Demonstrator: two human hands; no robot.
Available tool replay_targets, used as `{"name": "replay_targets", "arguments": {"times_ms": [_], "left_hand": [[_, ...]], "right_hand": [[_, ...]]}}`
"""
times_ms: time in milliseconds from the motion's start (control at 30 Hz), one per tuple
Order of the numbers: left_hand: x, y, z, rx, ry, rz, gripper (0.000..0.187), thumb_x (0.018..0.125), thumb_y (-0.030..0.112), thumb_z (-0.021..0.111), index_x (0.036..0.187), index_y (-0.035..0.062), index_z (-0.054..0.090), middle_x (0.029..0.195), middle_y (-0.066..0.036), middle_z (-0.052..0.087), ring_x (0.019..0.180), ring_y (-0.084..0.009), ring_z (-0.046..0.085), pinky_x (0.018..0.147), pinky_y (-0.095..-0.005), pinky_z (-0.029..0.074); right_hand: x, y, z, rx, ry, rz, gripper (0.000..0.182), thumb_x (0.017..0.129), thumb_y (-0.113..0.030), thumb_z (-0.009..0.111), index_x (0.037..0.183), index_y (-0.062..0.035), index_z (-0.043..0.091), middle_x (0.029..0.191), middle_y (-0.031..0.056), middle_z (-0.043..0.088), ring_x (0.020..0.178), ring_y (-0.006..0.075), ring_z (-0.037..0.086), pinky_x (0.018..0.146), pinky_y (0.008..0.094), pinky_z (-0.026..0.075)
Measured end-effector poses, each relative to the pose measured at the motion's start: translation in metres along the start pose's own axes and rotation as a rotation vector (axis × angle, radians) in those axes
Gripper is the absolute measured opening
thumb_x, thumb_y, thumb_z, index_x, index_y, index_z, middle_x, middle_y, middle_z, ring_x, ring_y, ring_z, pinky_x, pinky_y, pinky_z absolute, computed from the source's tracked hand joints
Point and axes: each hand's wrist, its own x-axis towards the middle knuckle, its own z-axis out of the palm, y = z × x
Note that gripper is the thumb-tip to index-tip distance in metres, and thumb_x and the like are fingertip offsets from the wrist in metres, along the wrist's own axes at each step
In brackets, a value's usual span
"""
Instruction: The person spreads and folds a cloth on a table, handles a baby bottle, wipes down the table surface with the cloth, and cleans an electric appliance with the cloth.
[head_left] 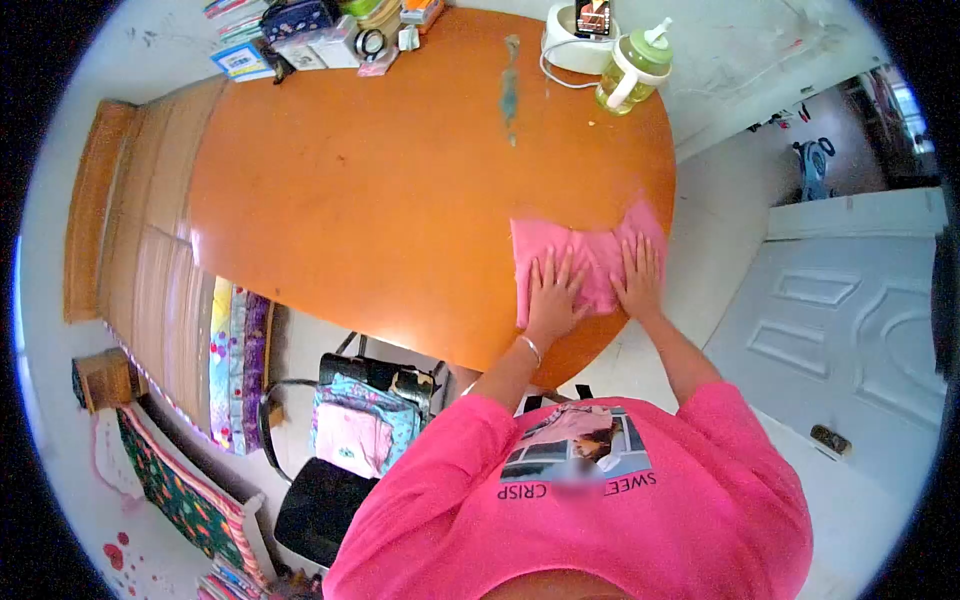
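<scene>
A pink cloth point(540, 243) lies spread near the right end of the orange-brown table, its far edge dipping in the middle and one corner sticking up at the far right. Whether it is a garment I cannot make out. My left hand point(555, 300) rests flat on its left part, fingers spread, with a bracelet at the wrist. On the right part lies my right hand point(638, 278), palm down and fingers apart. Folds show in the cloth between the two hands. Neither hand grips anything.
The table point(350, 190) has a green-lidded bottle point(636, 72) and a white holder point(580, 50) with a cable at its far right. Books and small boxes point(315, 45) stand far left. A chair point(325, 510) with folded clothes point(360, 430) is at the near left; a door point(840, 330) is right.
</scene>
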Motion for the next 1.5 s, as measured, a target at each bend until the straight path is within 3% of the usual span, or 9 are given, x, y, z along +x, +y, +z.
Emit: {"name": "replay_targets", "arguments": {"times_ms": [133,300,567,667,767,800,1067,1333,1500], "left_hand": [[-0.081,0.022,-0.005,-0.102,-0.194,0.075,0.074,0.083,0.054,0.054,0.147,0.0218,0.034,0.157,-0.010,0.019,0.144,-0.0395,0.009,0.113,-0.0602,0.006],[-0.156,0.009,-0.002,-0.109,-0.088,-0.033,0.069,0.087,0.049,0.052,0.147,0.0202,0.033,0.157,-0.010,0.018,0.144,-0.0374,0.010,0.114,-0.0582,0.007],[-0.169,-0.022,-0.004,-0.139,0.172,-0.673,0.078,0.091,0.043,0.053,0.147,-0.0029,0.022,0.154,-0.027,0.012,0.143,-0.0428,0.009,0.112,-0.0594,0.007],[-0.152,-0.050,-0.001,-0.212,0.537,-0.838,0.077,0.089,0.029,0.056,0.144,-0.0099,0.019,0.152,-0.032,0.004,0.141,-0.0497,0.006,0.114,-0.0553,0.007],[-0.142,-0.092,-0.016,-0.362,0.714,-1.079,0.075,0.090,0.026,0.057,0.144,-0.0096,0.019,0.153,-0.032,0.004,0.141,-0.0486,0.005,0.115,-0.0532,0.009],[-0.143,-0.112,-0.022,-0.415,0.846,-1.023,0.073,0.090,0.022,0.056,0.145,-0.0087,0.020,0.153,-0.031,0.004,0.142,-0.0468,0.006,0.116,-0.0497,0.011],[-0.146,-0.247,-0.083,-0.341,0.915,-1.082,0.073,0.090,0.021,0.059,0.146,-0.0058,0.020,0.153,-0.030,0.007,0.141,-0.0466,0.014,0.114,-0.0471,0.020],[-0.149,-0.442,-0.174,-0.406,1.057,-1.268,0.078,0.091,0.028,0.060,0.146,-0.0045,0.016,0.149,-0.032,0.020,0.136,-0.0457,0.026,0.110,-0.0439,0.029],[-0.147,-0.558,-0.221,-0.127,1.018,-1.382,0.076,0.090,0.036,0.060,0.145,-0.0024,0.023,0.146,-0.031,0.028,0.130,-0.0463,0.036,0.104,-0.0465,0.037]], "right_hand": [[-0.073,-0.035,-0.005,0.069,-0.144,-0.074,0.078,0.088,-0.035,0.055,0.148,-0.0001,0.020,0.153,0.0304,0.007,0.141,0.0488,0.007,0.113,0.0591,0.009],[-0.114,-0.080,0.004,0.054,-0.211,-0.176,0.086,0.086,-0.044,0.055,0.149,-0.0010,0.017,0.151,0.0346,0.002,0.139,0.0541,0.001,0.111,0.0637,0.005],[-0.072,-0.155,0.024,-0.093,-0.323,-0.501,0.084,0.086,-0.053,0.050,0.149,-0.0048,0.022,0.151,0.0352,0.006,0.139,0.0551,0.002,0.106,0.0702,0.002],[-0.045,-0.188,0.038,-0.110,-0.253,-0.564,0.083,0.085,-0.056,0.050,0.148,-0.0085,0.027,0.151,0.0318,0.013,0.138,0.0544,0.009,0.107,0.0698,0.006],[0.001,-0.239,0.041,-0.068,-0.242,-0.586,0.080,0.086,-0.055,0.048,0.148,-0.0091,0.030,0.151,0.0313,0.015,0.139,0.0529,0.011,0.108,0.0687,0.007],[0.018,-0.258,0.044,-0.033,-0.249,-0.577,0.080,0.085,-0.055,0.049,0.148,-0.0099,0.029,0.152,0.0303,0.014,0.140,0.0515,0.010,0.108,0.0678,0.007],[0.144,-0.380,0.058,0.018,-0.318,-0.733,0.082,0.084,-0.056,0.052,0.149,-0.0122,0.027,0.153,0.0294,0.010,0.141,0.0497,0.006,0.108,0.0675,0.004],[0.282,-0.562,0.108,0.040,-0.213,-0.765,0.081,0.086,-0.057,0.050,0.150,-0.0157,0.024,0.154,0.0266,0.011,0.142,0.0471,0.006,0.110,0.0658,0.003],[0.354,-0.664,0.139,0.060,-0.146,-0.757,0.080,0.086,-0.058,0.049,0.150,-0.0175,0.025,0.154,0.0259,0.010,0.142,0.0464,0.006,0.110,0.0654,0.004]]}}
